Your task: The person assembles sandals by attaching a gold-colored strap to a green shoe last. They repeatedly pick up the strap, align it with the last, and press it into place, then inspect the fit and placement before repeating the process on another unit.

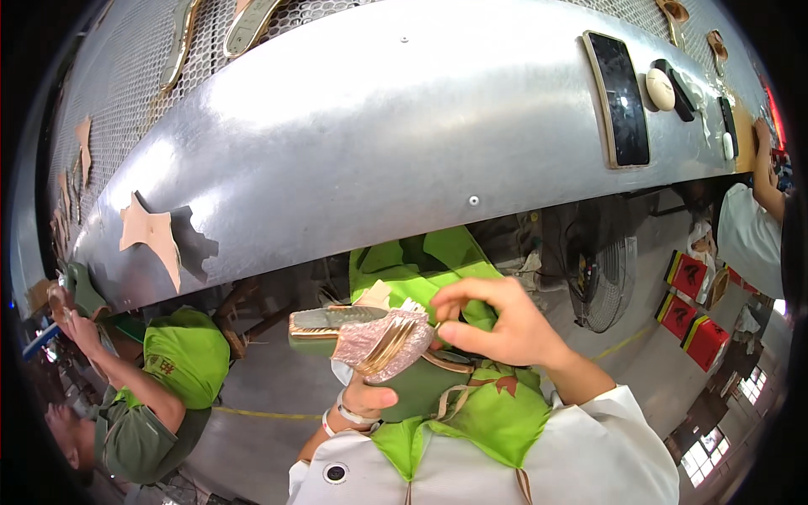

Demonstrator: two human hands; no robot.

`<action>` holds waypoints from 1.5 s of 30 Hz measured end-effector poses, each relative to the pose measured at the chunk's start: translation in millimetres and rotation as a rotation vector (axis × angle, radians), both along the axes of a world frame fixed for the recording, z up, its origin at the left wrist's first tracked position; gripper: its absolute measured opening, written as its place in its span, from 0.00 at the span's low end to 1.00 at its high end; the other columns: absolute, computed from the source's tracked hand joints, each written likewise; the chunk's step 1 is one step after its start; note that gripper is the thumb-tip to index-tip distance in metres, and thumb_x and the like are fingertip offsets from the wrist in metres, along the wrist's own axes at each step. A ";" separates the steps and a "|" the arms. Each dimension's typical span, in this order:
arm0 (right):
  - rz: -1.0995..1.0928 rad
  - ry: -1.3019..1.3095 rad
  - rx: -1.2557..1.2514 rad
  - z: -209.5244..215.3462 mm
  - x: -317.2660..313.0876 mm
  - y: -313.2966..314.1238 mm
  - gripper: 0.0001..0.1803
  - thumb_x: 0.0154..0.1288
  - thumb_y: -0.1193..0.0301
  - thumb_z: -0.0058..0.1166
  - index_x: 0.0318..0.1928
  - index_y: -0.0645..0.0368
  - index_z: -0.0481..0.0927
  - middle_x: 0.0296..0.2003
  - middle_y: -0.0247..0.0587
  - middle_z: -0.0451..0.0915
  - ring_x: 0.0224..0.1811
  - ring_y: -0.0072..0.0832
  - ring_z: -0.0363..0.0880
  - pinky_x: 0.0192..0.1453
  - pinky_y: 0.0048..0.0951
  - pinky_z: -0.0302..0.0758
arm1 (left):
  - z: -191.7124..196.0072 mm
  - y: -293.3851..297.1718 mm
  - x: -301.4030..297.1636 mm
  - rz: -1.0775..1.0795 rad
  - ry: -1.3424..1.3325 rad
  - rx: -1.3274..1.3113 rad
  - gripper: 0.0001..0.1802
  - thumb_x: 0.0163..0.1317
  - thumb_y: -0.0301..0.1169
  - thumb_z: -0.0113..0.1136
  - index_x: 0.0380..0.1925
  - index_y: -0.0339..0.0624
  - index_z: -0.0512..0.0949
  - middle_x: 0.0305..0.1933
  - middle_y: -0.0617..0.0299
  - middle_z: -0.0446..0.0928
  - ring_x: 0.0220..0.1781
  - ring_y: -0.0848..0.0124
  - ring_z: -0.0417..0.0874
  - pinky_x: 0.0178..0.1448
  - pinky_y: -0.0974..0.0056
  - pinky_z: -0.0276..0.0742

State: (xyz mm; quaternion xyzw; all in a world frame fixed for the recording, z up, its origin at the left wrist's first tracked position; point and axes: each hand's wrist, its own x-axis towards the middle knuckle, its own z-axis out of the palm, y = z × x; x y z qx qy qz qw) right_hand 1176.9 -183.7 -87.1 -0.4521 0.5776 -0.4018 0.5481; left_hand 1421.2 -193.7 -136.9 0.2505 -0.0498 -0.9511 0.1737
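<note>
In front of my body is a shoe [391, 341] with a glittery pink upper and gold-coloured strips, tilted with its grey-green, gold-edged underside [324, 320] pointing left. My left hand [366, 400] grips it from below, thumb along the near side and most fingers hidden. My right hand [497, 324] is at the shoe's right end, with bent fingers and thumb close together beside the upper's edge. Whatever lies between those fingertips is too small to make out. Pale loose-looking flaps [374, 295] stick up along the far side of the shoe.
Beyond my hands runs a metal table [337, 160], with a tan star-shaped piece [150, 236] at left and a phone [619, 101] at right. Shoe parts [252, 25] rest on the mesh behind. A co-worker [139, 412] sits left. A fan [604, 286] and red boxes [690, 273] stand right.
</note>
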 end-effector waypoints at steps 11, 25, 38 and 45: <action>0.072 -0.187 0.076 -1.1 22.5 10.4 0.10 0.65 0.71 0.63 0.28 0.62 0.79 0.16 0.28 0.70 0.17 0.16 0.61 0.22 0.25 0.58 | 4.9 -4.5 14.6 0.014 0.007 -0.041 0.53 0.45 0.36 0.70 0.72 0.37 0.56 0.71 0.46 0.65 0.72 0.53 0.67 0.75 0.49 0.62; 0.508 -0.492 0.340 -1.9 19.3 -17.0 0.34 0.52 0.67 0.74 0.56 0.68 0.75 0.33 0.41 0.80 0.31 0.23 0.81 0.31 0.29 0.77 | 8.0 -8.2 29.2 0.076 0.041 -0.176 0.51 0.49 0.41 0.67 0.72 0.37 0.57 0.72 0.46 0.64 0.73 0.53 0.66 0.76 0.49 0.61; 0.091 0.072 -0.262 10.2 21.3 15.2 0.37 0.59 0.53 0.65 0.58 0.72 0.75 0.50 0.50 0.78 0.54 0.41 0.75 0.66 0.40 0.63 | 35.9 -0.6 -10.0 0.416 -0.400 -0.244 0.44 0.69 0.64 0.31 0.68 0.38 0.65 0.67 0.54 0.72 0.64 0.56 0.76 0.67 0.51 0.70; -0.187 -0.606 0.030 0.0 43.7 4.4 0.42 0.76 0.44 0.35 0.72 0.69 0.54 0.68 0.50 0.61 0.71 0.33 0.59 0.72 0.36 0.58 | 26.4 -17.4 -43.4 0.476 -0.021 -0.080 0.42 0.69 0.64 0.35 0.66 0.39 0.67 0.62 0.53 0.75 0.61 0.62 0.77 0.65 0.57 0.71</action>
